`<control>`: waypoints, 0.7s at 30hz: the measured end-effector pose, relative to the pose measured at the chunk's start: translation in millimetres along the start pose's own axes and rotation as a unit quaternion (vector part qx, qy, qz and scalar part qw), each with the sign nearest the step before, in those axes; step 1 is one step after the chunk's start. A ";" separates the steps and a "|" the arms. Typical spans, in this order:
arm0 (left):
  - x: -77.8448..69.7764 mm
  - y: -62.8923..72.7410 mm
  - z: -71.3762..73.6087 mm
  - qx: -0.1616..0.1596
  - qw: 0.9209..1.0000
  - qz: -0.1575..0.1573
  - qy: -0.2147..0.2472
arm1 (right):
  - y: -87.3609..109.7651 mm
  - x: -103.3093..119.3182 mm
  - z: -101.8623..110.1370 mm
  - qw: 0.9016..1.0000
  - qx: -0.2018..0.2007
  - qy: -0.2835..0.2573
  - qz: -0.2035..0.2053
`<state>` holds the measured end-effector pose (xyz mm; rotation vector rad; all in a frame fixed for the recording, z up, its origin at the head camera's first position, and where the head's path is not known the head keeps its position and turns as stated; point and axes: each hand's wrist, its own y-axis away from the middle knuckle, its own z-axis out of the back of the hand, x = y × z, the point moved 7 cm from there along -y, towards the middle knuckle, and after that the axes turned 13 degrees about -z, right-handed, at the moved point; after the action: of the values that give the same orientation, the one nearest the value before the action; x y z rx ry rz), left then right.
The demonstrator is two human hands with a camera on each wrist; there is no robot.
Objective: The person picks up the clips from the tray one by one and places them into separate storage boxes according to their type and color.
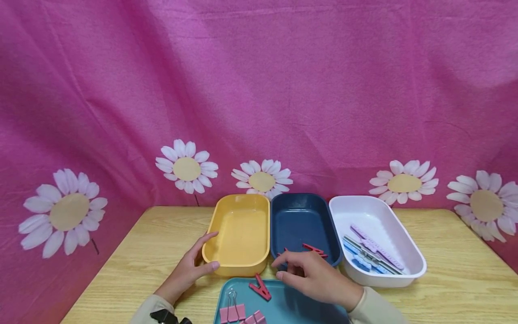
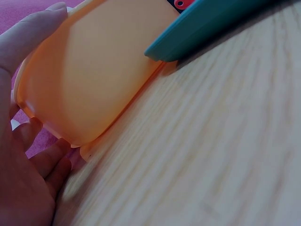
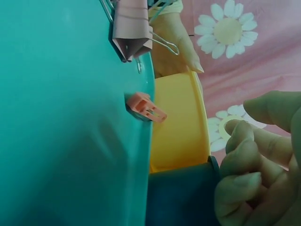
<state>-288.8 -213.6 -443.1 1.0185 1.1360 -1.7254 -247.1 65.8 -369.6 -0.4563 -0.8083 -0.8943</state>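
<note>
My left hand [image 1: 187, 272] grips the near left corner of a yellow bin [image 1: 241, 234]; its thumb and index finger lie over the rim. In the left wrist view the other fingers [image 2: 49, 160] bend against the bin's outer wall. My right hand [image 1: 313, 275] hovers between the near end of a navy bin [image 1: 301, 225] and a teal tray [image 1: 291, 301], fingers loosely bent, thumb apart, nothing held. Red clothespins [image 1: 314, 249] lie in the navy bin, partly hidden by this hand. Another red clothespin [image 1: 260, 286] sits near the tray's far edge, beside pink binder clips [image 1: 232, 313].
A white bin [image 1: 404, 243] on the right holds long purple, blue and metallic strips [image 1: 376, 246]. The three bins stand side by side on a wooden table [image 1: 457, 252], beyond the tray. A pink cloth [image 1: 283, 99] with daisies hangs behind.
</note>
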 end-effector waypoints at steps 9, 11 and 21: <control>-1.8 0.2 -0.9 -0.001 1.000 -0.004 0.006 | 0.4 -0.9 -10.9 1.000 0.029 0.002 -0.011; -2.0 0.4 -1.0 -0.001 1.000 -0.004 0.007 | 0.7 -0.1 -12.5 1.000 0.030 0.003 -0.005; -1.6 0.2 -1.2 -0.001 1.000 -0.002 0.010 | 0.2 -3.3 -24.4 0.998 0.065 -0.022 -0.006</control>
<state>-287.8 -212.2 -442.0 1.0348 1.1528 -1.7198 -237.8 51.5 -387.4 -0.3586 -0.9039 -0.8396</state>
